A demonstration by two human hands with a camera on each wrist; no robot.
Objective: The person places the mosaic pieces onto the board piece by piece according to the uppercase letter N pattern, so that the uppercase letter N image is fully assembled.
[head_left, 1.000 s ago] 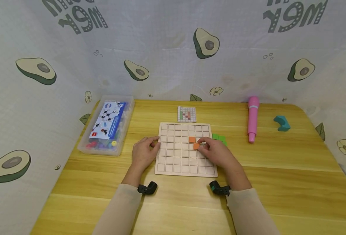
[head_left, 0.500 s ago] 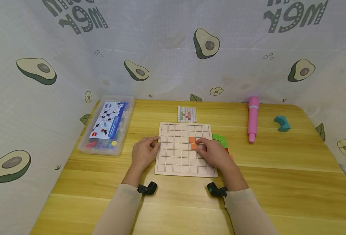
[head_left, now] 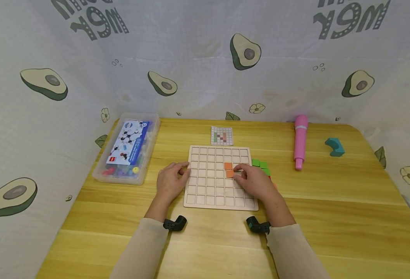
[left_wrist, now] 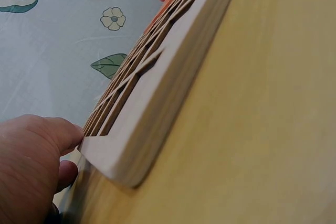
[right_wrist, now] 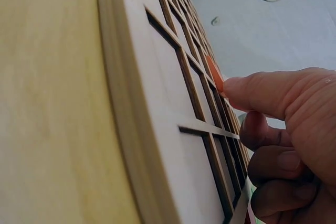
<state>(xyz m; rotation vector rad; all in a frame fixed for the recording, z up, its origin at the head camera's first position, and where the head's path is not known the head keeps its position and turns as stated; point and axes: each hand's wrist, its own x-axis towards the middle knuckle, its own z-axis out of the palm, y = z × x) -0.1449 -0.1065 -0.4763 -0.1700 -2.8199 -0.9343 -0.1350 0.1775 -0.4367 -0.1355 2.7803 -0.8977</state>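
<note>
A pale wooden grid board lies on the table between both hands. My left hand rests at its left edge, thumb and fingertips touching the rim; the left wrist view shows the thumb against the board corner. On the board, one orange square tile sits in a cell. Just below it is a second orange tile, which my right hand pinches by its right side. From the right wrist, this tile shows standing above the grid with the thumb against it. Its far side is hidden.
Several green tiles lie right of the board, partly behind the right hand. A small pattern card lies beyond it. A clear box of coloured pieces stands left; a pink microphone-shaped toy and teal block lie right.
My right hand has brought the second orange tile slightly left, under the first one, then shifted a little right while the tile stayed. The left hand has not moved.
</note>
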